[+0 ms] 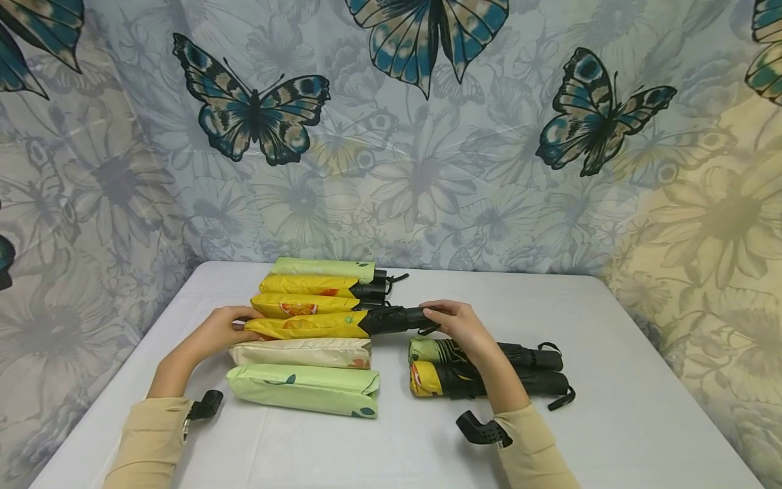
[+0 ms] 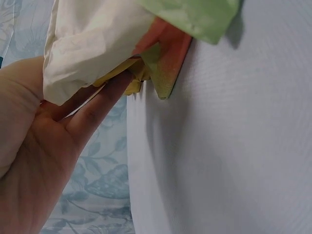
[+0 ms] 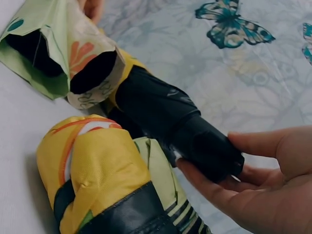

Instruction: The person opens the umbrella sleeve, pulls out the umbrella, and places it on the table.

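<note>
The background is filled by a floral cloth (image 1: 421, 197) printed with blue butterflies, and below it a white-covered bench (image 1: 586, 305) is seen. Across the middle of the bench a folded umbrella (image 1: 394, 320) is stretched, its black part exposed at the right and its left part covered by a yellow sleeve (image 1: 311, 326). Nearer and to the right, a yellow-and-black umbrella (image 1: 544, 383) and a green-and-black umbrella (image 1: 528, 356) are laid side by side. Nearest on the left a light green sleeve (image 1: 305, 389) is placed, with a cream sleeve (image 1: 299, 354) set between it and the yellow one; dark mouths at their right ends are shown by the right wrist view. Beyond, two yellow-covered umbrellas (image 1: 308, 306) and a green-covered umbrella (image 1: 324, 269) are lined up, black handles to the right. The black end of the middle umbrella is pinched by the right hand (image 1: 458, 322), thumb and fingers on opposite sides; the yellow sleeve's left end is gripped by the left hand (image 1: 216, 336), its fingers partly hidden by the cream sleeve in the left wrist view. By each wrist a black device (image 1: 204, 405) is carried.
</note>
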Demonstrator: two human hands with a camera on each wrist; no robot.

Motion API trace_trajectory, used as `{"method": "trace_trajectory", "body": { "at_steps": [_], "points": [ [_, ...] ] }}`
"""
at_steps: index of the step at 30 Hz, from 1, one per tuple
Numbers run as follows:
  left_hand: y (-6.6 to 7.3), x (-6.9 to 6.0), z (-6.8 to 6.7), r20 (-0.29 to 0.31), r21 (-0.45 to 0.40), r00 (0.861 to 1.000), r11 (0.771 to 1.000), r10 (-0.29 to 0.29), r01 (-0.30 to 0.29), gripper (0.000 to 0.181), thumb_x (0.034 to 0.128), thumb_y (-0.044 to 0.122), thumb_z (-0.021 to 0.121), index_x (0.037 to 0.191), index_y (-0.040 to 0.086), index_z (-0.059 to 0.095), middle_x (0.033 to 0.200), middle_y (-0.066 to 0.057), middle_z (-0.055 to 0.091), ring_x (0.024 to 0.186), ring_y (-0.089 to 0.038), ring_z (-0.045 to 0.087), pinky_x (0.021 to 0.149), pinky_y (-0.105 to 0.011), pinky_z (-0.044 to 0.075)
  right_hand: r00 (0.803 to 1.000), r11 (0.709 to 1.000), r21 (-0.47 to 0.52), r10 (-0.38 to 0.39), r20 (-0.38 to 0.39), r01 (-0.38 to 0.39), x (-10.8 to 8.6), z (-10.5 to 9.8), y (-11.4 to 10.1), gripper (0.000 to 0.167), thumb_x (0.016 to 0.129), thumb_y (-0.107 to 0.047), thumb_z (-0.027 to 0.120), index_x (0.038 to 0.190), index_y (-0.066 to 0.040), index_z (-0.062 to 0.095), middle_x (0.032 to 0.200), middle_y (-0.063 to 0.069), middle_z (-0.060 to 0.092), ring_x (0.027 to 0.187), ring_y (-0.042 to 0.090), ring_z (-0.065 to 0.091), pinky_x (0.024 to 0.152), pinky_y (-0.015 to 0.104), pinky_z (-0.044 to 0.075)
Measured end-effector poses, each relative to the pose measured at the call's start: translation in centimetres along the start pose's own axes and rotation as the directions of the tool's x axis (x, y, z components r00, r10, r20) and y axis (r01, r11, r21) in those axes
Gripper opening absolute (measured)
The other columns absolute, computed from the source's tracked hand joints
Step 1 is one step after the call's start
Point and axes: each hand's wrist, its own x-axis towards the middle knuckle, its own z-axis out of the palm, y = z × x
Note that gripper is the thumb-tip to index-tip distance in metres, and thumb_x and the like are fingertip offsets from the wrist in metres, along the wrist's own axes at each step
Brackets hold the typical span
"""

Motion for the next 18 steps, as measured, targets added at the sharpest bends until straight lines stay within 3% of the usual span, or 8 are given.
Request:
{"method": "trace_trajectory", "body": {
  "at_steps": [8, 18],
  "points": [
    [-0.1, 0.2, 0.1, 0.012, -0.014, 1.0, 1.0, -0.002, 0.002, 0.029, 0.0853, 0.008, 0.074, 0.113, 0.0, 0.069, 0.116, -0.021, 0.067, 0.115, -0.042, 0.06, 0.089, -0.04, 0.058, 1.0, 1.0, 0.015, -0.018, 0.024, 0.018, -0.4, -0.7, 0.0, 0.044, 0.099, -0.026, 0.057, 0.137, -0.003, 0.054, 0.151, 0.018, 0.041, 0.141, 0.037, 0.038, 0.118, 0.053, 0.032],
    [-0.2, 0.1, 0.2, 0.006, -0.011, 1.0, 1.0, -0.011, 0.011, 0.027, 0.0853, 0.004, 0.072, 0.112, 0.0, 0.069, 0.114, -0.021, 0.067, 0.114, -0.043, 0.06, 0.088, -0.039, 0.059, 1.0, 0.999, 0.038, 0.006, -0.012, -0.006, -0.4, -2.1, 0.4, 0.045, 0.101, -0.026, 0.054, 0.138, -0.001, 0.052, 0.152, 0.019, 0.039, 0.142, 0.036, 0.037, 0.116, 0.051, 0.036]
  ]
}}
